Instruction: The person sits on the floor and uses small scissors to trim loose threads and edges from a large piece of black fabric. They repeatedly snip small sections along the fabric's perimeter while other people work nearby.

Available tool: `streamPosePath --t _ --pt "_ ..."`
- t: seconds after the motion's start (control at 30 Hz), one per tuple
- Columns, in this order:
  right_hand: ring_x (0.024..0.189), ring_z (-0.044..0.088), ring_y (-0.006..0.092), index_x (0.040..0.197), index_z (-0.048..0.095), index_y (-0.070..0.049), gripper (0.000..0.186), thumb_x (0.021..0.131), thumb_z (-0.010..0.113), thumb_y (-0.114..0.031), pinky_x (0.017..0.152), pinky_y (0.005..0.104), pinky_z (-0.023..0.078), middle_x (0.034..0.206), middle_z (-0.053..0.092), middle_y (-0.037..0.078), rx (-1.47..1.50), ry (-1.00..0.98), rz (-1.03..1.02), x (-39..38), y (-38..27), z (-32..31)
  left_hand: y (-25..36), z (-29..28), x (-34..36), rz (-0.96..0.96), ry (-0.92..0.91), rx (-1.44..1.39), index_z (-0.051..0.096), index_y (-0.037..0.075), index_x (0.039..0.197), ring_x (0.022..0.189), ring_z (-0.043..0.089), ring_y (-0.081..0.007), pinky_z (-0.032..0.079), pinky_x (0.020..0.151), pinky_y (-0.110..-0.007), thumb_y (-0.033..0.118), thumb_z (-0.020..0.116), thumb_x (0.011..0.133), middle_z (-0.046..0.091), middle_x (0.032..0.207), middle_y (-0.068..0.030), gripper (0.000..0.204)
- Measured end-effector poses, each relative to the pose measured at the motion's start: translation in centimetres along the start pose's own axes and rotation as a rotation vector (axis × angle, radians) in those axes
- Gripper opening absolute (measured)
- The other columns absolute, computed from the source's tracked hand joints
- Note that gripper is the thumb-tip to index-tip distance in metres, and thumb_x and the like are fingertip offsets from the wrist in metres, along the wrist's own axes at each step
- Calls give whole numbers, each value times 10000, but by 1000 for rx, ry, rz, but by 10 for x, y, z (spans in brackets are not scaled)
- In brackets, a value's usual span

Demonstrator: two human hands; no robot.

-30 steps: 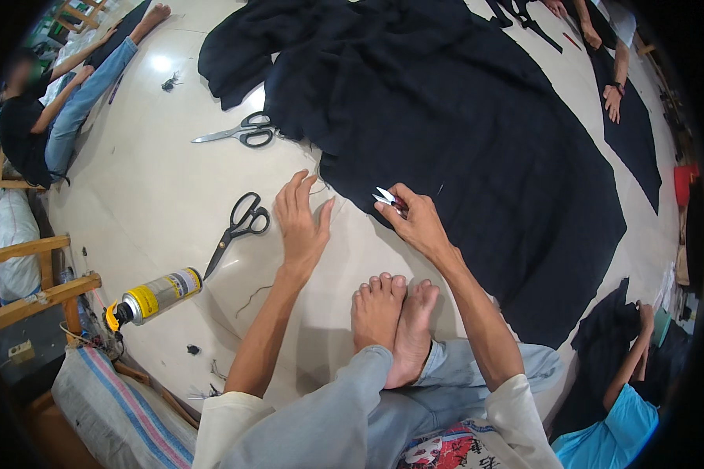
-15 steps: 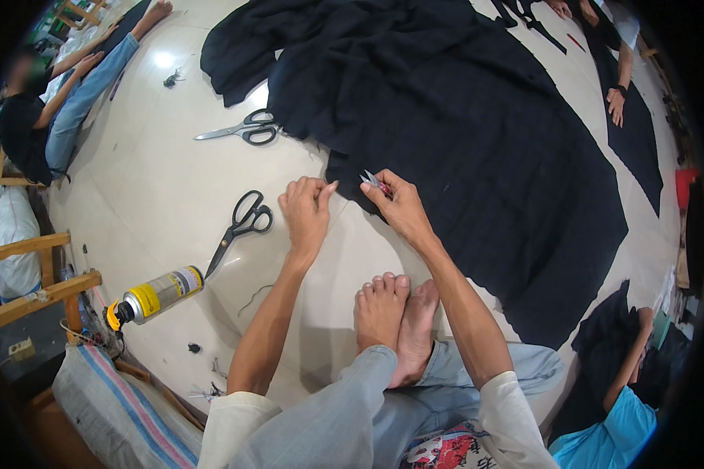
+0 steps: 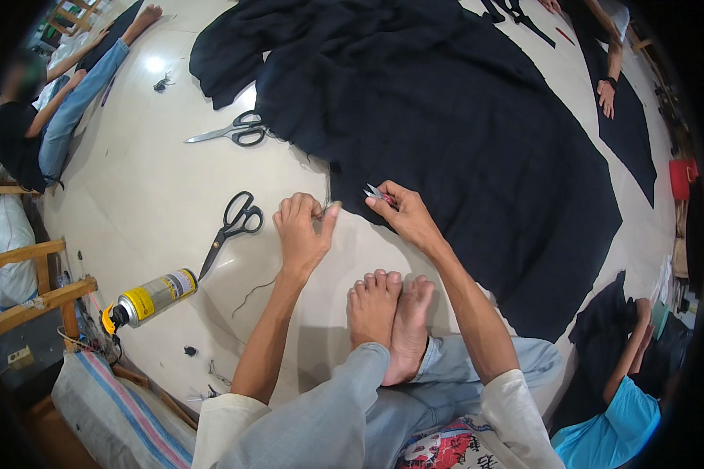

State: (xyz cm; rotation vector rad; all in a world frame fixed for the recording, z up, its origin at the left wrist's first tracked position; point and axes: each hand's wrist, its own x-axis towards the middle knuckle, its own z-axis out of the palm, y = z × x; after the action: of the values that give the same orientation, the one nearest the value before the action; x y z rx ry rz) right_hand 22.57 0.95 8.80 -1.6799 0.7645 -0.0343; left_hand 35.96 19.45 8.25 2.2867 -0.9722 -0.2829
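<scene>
1. Good handling here, I'd judge, means keeping the snips [image 3: 379,194] angled away from the left fingertips and the edge flat, so no fold strays between the blades
2. Right hand [image 3: 407,216], one o'clock of centre: fingers clamped on the snips, blade tips slightly parted
3. Left hand [image 3: 299,236], nine o'clock: thumb and forefinger close; whether they pinch a thread, I cannot tell
4. Black cloth [image 3: 446,148], spread from eleven to four o'clock: matte, softly rippled, frayed toward eleven
</scene>
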Motion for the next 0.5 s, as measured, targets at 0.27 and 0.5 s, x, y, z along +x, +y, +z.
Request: streamPosePath --t 0.27,0.5 --pt "624 457 116 949 671 -11 351 986 732 -354 569 344 384 663 545 25 1 6 6 -1 -4 1 7 28 22 62 135 246 682 29 1037 1005 511 -280 353 880 -460 364 724 971 591 1020 -88 344" --pt "617 471 116 971 688 -6 344 983 737 -347 570 346 391 661 561 34 -10 21 -13 -1 -8 0 -12 22 7 168 117 31 704 33 831 950 519 -280 355 861 -423 310 731 964 587 918 -71 309"
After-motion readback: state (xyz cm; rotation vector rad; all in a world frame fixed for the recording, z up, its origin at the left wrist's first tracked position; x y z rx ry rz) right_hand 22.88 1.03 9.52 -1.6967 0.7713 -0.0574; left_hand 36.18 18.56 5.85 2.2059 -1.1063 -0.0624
